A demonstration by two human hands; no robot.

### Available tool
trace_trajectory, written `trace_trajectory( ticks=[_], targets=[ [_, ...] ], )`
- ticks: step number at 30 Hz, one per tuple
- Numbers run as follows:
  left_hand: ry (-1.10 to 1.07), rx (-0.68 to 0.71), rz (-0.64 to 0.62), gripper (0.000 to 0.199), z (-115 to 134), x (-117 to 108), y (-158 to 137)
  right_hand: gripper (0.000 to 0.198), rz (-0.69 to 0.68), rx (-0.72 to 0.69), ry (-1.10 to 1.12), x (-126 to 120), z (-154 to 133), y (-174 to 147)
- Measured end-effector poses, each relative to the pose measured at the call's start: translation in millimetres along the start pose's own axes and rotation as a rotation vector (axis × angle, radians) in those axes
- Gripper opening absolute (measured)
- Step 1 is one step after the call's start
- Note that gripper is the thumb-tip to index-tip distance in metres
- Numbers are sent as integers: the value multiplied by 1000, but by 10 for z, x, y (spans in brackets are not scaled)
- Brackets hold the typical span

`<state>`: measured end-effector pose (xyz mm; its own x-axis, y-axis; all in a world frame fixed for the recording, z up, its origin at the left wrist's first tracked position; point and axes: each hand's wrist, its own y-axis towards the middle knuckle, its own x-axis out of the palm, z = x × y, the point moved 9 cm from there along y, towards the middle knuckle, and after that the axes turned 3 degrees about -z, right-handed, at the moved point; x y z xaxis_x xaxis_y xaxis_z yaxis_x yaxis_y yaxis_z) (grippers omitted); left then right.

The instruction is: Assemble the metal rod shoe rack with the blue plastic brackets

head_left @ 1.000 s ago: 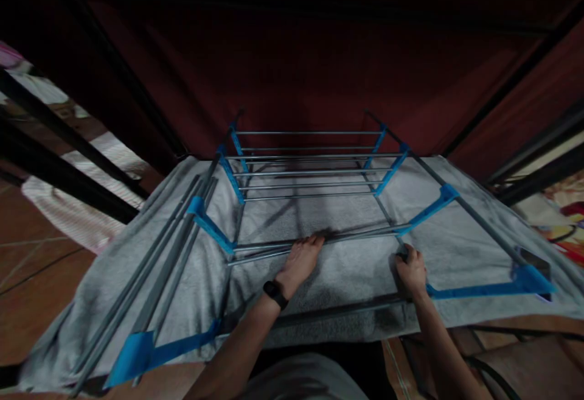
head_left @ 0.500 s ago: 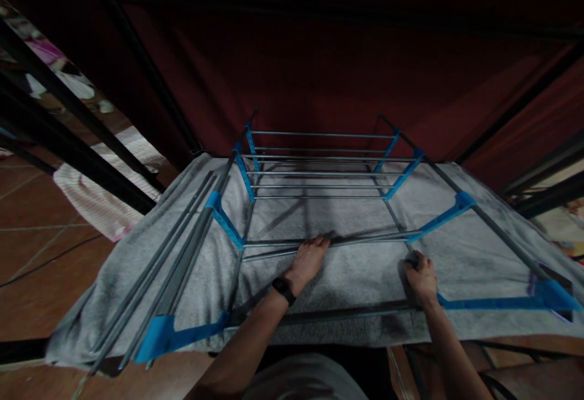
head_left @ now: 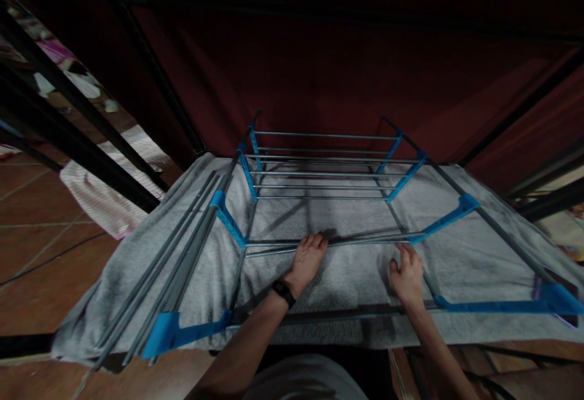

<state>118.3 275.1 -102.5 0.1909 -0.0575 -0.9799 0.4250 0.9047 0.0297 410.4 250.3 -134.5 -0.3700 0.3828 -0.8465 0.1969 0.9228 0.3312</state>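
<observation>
A rack frame [head_left: 504, 234] of grey metal tubes with blue plastic brackets [head_left: 449, 220] lies on a grey cloth. My left hand [head_left: 309, 258], with a black watch on the wrist, has its fingers curled over a loose metal rod [head_left: 271, 252] and the crossbar beside it. That rod slants slightly against the crossbar, its left end just below the left bracket [head_left: 232, 224]. My right hand [head_left: 407, 272] holds nothing; its fingers are apart and its fingertips are close to the right end of the rods, by the right bracket. Whether they touch is unclear.
Several loose metal tubes [head_left: 157, 269] lie along the left side of the grey cloth [head_left: 360, 278]. Dark bed-frame bars [head_left: 77, 95] and a red curtain [head_left: 310, 71] enclose the far side. A striped cloth [head_left: 98, 193] hangs at left. A phone-like object [head_left: 566, 321] lies at right.
My right hand has let go of the right side tube, moved left and slightly forward toward the rods' end, and opened. My left hand stays on the rods; the view has shifted slightly.
</observation>
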Motion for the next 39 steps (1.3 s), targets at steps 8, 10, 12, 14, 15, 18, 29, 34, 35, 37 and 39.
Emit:
trace_trajectory(
  ticks=[8, 10, 12, 14, 15, 18, 29, 34, 35, 37, 39],
  targets=[
    [-97, -107, 126, 49, -139, -258, -364, 50, -50, -287, 173, 165, -1138, -221],
    [-155, -138, 185, 46, -192, -363, -586, 51, -64, -332, 199, 218, -1316, -262],
    [-187, -142, 233, 43, -218, -455, -825, 52, -101, -388, 220, 308, -1504, -305],
    [-200, -127, 262, 42, -228, -516, -1049, 56, -149, -445, 228, 424, -1704, -354],
    [-206, -118, 268, 41, -235, -526, -1149, 57, -173, -473, 228, 485, -1807, -381],
    [-208, -97, 258, 38, -276, -464, -1395, 59, -225, -553, 215, 647, -2102, -466],
    [-298, -302, 364, 35, -707, -116, -1758, 51, -352, -731, 12, 983, -2721, -519],
    [-713, -449, 511, 30, -942, -69, -1658, 45, -420, -812, -95, 1042, -2980, -450],
    [-789, -491, 562, 29, -1000, -62, -1660, 43, -429, -824, -112, 1042, -3018, -438],
    [-926, -571, 663, 28, -1115, -34, -1684, 37, -440, -843, -139, 1029, -3071, -417],
    [-1044, -648, 750, 27, -1226, 18, -1727, 34, -443, -862, -157, 1010, -3097, -404]
  ],
)
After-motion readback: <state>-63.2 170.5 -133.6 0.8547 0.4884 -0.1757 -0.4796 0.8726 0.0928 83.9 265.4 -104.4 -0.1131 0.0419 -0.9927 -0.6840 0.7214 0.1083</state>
